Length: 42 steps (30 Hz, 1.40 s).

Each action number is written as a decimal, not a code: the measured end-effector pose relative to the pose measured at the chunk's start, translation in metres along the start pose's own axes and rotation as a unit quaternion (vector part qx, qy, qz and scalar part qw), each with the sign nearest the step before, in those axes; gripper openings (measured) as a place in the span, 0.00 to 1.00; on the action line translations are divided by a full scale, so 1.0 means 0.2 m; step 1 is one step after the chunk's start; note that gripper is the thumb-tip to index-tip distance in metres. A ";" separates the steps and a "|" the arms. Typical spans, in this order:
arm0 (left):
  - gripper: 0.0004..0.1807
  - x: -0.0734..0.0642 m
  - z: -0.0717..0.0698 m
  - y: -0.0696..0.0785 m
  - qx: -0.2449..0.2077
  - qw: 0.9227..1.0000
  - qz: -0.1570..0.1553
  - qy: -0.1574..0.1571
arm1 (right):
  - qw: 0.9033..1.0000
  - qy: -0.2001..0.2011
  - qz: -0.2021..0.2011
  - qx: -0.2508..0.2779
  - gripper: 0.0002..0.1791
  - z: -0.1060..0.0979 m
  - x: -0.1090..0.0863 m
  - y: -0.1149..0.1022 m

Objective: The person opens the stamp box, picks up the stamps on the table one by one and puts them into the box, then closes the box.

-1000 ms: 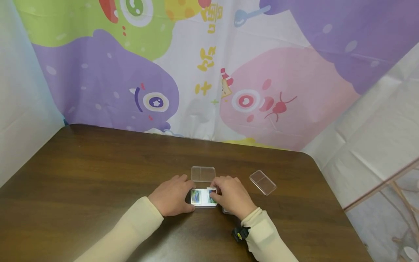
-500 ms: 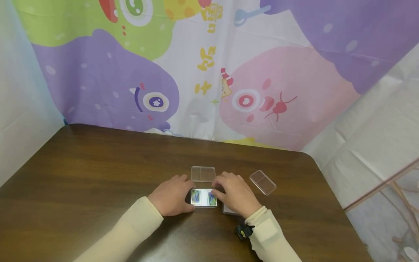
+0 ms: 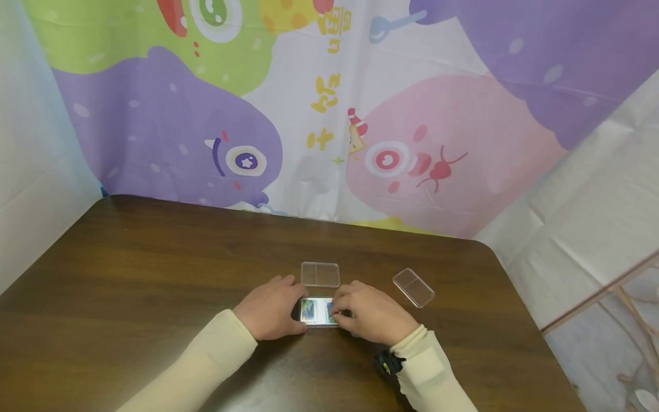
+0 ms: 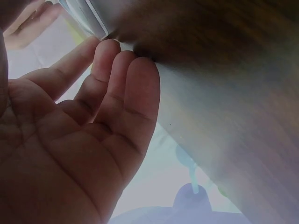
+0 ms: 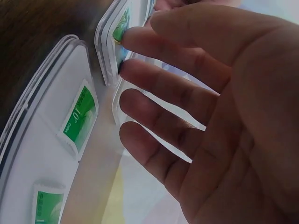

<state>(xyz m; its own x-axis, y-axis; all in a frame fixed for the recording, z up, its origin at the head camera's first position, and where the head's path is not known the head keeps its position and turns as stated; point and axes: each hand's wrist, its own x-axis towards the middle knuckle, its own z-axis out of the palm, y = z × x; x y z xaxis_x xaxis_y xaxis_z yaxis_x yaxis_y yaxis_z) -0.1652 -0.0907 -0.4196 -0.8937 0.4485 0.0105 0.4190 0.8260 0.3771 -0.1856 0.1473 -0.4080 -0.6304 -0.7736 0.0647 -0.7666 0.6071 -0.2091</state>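
Observation:
A flat clear case (image 3: 319, 323) with a white inside lies on the table and bears two picture stamps, the left one (image 3: 308, 311) in plain sight. My left hand (image 3: 270, 309) holds the case's left end between thumb and fingers. In the left wrist view, its index fingertip meets the case edge. Over the right stamp (image 3: 329, 312), my right hand (image 3: 378, 312) touches with its fingertips and partly covers it. The right wrist view has these fingers fairly straight. A second case (image 5: 46, 116) with green stamps (image 5: 81, 116) lies beside, hidden under the right hand in the head view.
Just behind the case lies a clear divided lid (image 3: 320, 274). Another clear lid (image 3: 414, 287) lies slanted to the right. The dark wooden table (image 3: 154, 257) ends at a cartoon-printed cloth (image 3: 309, 189) at the back.
The right stamp, tilted up in the right fingers a second ago, now lies flat in the case. My right hand let go, drew right, then came back onto it. The left hand stays put.

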 end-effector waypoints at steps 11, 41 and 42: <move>0.28 0.00 0.00 0.00 0.001 1.000 0.001 -0.003 | 1.000 -0.012 0.011 0.014 0.07 0.00 0.01 -0.02; 0.28 0.00 0.00 0.00 0.001 1.000 -0.004 -0.010 | 0.981 -0.052 0.180 0.051 0.32 -0.10 -0.06 0.05; 0.29 0.00 0.00 0.00 0.001 1.000 -0.004 -0.011 | 0.978 -0.069 0.191 0.056 0.34 -0.10 -0.06 0.05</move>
<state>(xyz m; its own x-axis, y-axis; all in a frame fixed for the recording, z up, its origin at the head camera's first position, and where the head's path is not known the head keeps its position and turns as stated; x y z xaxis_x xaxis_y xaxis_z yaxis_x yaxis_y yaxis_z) -0.1652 -0.0914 -0.4190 -0.8934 0.4491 -0.0120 0.4121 0.8300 0.3758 -0.1882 0.1670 -0.3917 -0.8394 -0.5166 -0.1688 -0.4558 0.8383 -0.2991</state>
